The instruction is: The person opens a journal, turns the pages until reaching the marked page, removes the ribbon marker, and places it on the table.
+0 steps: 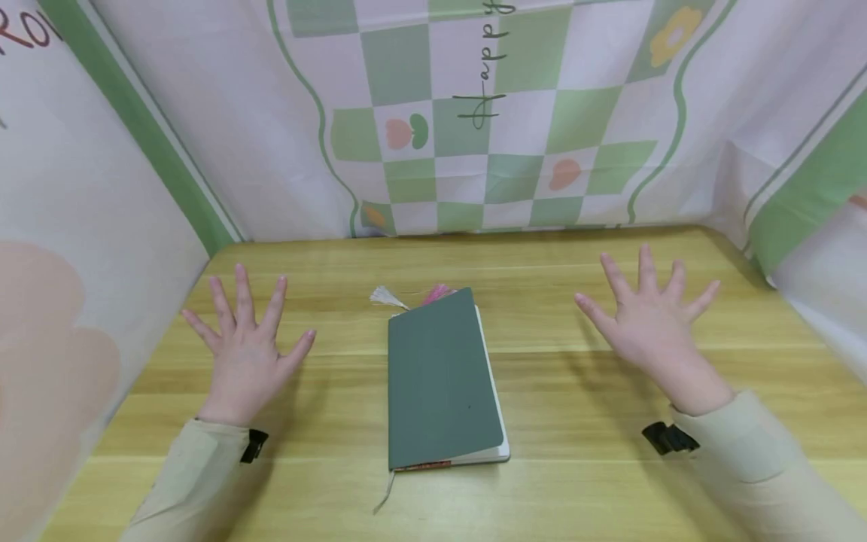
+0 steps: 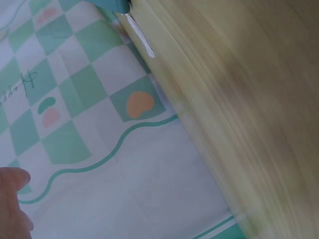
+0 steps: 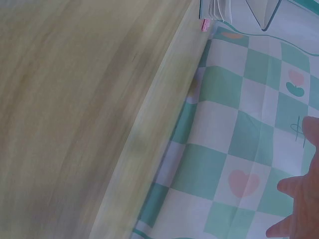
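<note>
A dark green notebook lies in the middle of the table, its cover slightly lifted at the right so the white pages show. A white tassel and a pink tassel stick out past its far edge, and a thin ribbon trails from the near end. To the left of the notebook, my left hand is held with fingers spread, touching nothing. My right hand is likewise spread, off to the right and holding nothing. In the right wrist view, page edges show at the top.
The wooden table meets a hanging cloth with green and white checks at its far edge. More cloth hangs along the left side, and at the right a green-banded drape borders the table. Black straps sit at both cuffs.
</note>
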Tool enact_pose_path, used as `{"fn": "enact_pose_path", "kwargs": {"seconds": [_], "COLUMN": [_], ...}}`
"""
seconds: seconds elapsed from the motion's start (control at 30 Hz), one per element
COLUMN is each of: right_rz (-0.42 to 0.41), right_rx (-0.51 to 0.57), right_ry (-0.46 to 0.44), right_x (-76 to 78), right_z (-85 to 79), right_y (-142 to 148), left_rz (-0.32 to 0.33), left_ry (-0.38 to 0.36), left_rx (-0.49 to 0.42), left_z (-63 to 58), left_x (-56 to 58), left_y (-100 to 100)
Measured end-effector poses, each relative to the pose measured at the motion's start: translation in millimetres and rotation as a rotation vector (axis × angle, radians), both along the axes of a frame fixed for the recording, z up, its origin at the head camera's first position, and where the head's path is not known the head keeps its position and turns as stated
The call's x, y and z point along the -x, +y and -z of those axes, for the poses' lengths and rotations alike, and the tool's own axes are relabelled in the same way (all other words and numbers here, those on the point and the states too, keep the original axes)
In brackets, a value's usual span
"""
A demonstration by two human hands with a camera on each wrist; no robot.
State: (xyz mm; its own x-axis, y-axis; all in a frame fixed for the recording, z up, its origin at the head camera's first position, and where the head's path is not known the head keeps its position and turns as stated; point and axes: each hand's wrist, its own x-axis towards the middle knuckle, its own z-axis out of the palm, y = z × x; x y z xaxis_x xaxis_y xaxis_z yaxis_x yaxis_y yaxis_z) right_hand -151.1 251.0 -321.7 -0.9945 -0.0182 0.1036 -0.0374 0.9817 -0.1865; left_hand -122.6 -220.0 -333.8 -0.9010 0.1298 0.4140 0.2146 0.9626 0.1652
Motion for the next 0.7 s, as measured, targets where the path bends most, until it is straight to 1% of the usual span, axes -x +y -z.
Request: {"fn": "enact_pose_path", "kwargs": {"seconds": [0.23, 0.43, 0.57, 0.7], "right_rz": [-0.01, -0.03, -0.04, -0.049], "right_rx": [0.007, 0.002, -0.006, -0.011], "right_ry": [-0.014, -0.038, -0.057, -0.058], "right_x": [-1.7, -1.6, -1.5, -1.9], "right_z": [1.6, 0.4, -0.8, -1.2], "right_y": [-2, -7, -10, -13], "left_rz": [-0.002, -0.011, -0.021, -0.023], "left_ry": [-0.044, -0.053, -0.064, -0.076], "left_rx": [0.001, -0.002, 0.011, 0.017], "left_z": [-0.1, 1.8, 3.3, 3.6], "left_x": [-3.0, -5.6, -6.9, -7.2], "left_y": [-1, 1, 1, 2]}}
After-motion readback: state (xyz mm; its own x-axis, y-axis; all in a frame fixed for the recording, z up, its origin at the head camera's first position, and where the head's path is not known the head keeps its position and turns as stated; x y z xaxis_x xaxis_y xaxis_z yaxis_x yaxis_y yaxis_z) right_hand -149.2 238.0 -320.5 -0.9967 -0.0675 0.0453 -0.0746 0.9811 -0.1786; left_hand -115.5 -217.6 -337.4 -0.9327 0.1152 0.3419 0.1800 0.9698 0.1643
